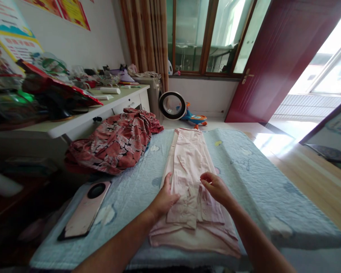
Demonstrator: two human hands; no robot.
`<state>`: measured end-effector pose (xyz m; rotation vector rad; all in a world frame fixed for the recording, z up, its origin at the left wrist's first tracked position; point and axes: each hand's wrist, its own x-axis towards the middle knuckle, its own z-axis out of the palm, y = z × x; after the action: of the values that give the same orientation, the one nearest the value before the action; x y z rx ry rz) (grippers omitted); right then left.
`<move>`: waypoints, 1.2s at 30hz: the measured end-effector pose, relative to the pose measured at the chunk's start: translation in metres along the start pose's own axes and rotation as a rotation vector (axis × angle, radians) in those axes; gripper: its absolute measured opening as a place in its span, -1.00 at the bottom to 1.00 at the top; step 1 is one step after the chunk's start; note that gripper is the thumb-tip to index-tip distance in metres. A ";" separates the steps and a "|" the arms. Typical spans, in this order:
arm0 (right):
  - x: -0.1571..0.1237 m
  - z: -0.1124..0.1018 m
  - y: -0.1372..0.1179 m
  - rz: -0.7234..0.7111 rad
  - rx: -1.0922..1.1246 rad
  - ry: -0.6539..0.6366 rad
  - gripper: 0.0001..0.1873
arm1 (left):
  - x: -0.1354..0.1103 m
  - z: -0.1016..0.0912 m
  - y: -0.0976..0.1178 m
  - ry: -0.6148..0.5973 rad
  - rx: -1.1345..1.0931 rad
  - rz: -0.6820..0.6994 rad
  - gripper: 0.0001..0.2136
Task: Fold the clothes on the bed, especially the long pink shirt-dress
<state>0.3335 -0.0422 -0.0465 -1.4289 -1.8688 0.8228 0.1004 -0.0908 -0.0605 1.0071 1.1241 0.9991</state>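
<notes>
A pale pink garment point(187, 159) lies stretched lengthwise down the middle of a light blue bed cover point(244, 170). My left hand point(165, 197) rests flat on the garment's left edge, fingers extended. My right hand point(216, 186) sits on the garment's right side, fingertips pinched together on a fold of the pink fabric. The near end of the garment is layered in several folds close to my forearms.
A crumpled red floral cloth point(116, 140) lies at the bed's left. A pink phone point(86, 212) rests near the left edge. A cluttered white desk point(74, 121) stands to the left. A toy ride-on car point(194, 118), a round fan point(172, 105) and a dark red door point(272, 57) are beyond.
</notes>
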 end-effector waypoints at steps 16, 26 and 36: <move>0.100 0.000 0.032 0.162 -0.250 0.147 -0.65 | -0.018 -0.028 0.007 -0.038 0.654 0.156 -0.44; 0.155 0.011 0.049 0.188 -0.270 0.220 -0.63 | -0.010 -0.009 0.027 0.103 1.273 0.407 -0.57; 0.188 0.023 0.056 0.283 -0.294 0.196 -0.61 | 0.007 0.006 -0.002 -0.307 1.203 0.379 -0.40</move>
<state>0.3089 0.1500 -0.0830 -1.9152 -1.7115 0.5241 0.1074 -0.0847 -0.0630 2.3062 1.2774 0.3246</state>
